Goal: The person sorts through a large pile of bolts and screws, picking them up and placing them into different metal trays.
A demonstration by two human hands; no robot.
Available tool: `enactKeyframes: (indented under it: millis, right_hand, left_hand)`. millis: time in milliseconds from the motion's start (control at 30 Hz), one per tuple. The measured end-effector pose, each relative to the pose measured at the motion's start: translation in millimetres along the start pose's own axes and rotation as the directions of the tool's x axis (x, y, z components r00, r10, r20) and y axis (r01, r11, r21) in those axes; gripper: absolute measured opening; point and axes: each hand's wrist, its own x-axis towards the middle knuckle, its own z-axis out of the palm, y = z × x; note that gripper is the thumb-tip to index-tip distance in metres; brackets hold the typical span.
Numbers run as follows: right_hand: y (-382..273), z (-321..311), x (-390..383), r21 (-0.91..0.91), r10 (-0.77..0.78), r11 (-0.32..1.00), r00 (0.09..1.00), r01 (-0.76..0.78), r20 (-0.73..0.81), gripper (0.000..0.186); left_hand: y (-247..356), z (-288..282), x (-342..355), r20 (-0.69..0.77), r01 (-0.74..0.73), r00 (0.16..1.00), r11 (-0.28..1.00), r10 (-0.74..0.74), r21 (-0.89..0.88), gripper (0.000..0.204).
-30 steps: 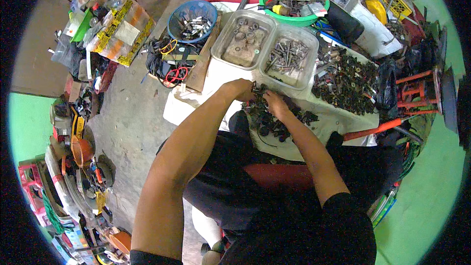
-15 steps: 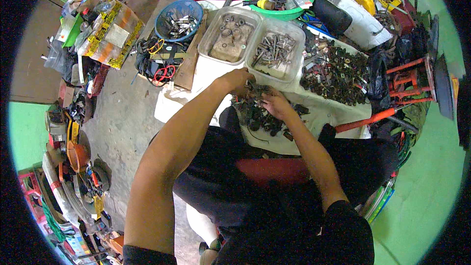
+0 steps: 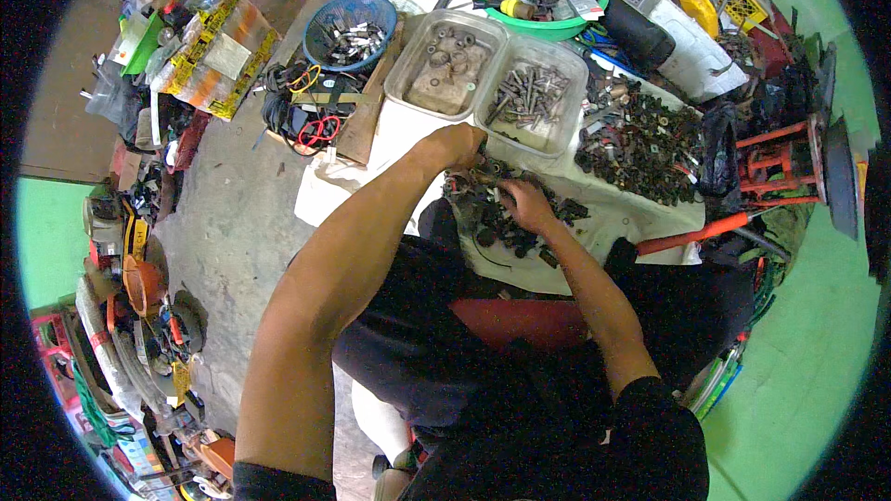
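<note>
My left hand is at the near edge of the two clear plastic tubs, its fingers curled down over the far side of a heap of dark small parts. What those fingers hold, if anything, is hidden. Close by, my right hand bends its fingers into the same heap, and they look pinched on something too small to name. Small greyish metal pieces lie between the hands. The left tub has rings and nuts in it, while bolts fill much of the right tub.
Right of the tubs spreads a larger pile of small dark parts. A green basin and a blue basket of metal pieces stand farther back. An orange-red bar crosses the table's right corner. Boxes and tools crowd the floor at left.
The whole view has shifted slightly, so the tubs appear a little farther right. My right hand has moved slightly nearer me, and my hands are a little farther apart over the heap.
</note>
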Motion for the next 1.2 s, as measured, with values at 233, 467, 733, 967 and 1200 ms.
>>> enactKeyframes:
  millis: [233,467,733,967,1200]
  right_hand:
    - [38,11,-25,-0.607,-0.038,0.794,0.999,0.034,0.006,0.048]
    - [35,-5,-46,-0.357,0.259,0.886,0.954,-0.296,-0.15,0.05]
    - [40,-12,-57,-0.237,0.419,0.88,0.908,-0.412,-0.022,0.075]
    - [51,33,-67,-0.374,0.39,0.845,0.919,-0.382,-0.057,0.069]
    - [35,24,-76,0.107,0.445,0.893,0.894,-0.438,-0.05,0.056]
  left_hand:
    - [-2,-1,-1,0.105,0.02,0.994,0.999,-0.015,-0.048,0.036]
    - [10,-7,0,0.128,0.018,0.992,0.996,-0.007,-0.087,0.036]
    - [9,-4,2,0.033,0.049,0.998,0.997,-0.047,-0.052,0.042]
    - [16,-14,-7,0.133,0.018,0.991,1.0,-0.017,-0.009,0.033]
    - [9,-6,-4,0.072,-0.031,0.997,0.997,0.026,0.076,0.033]
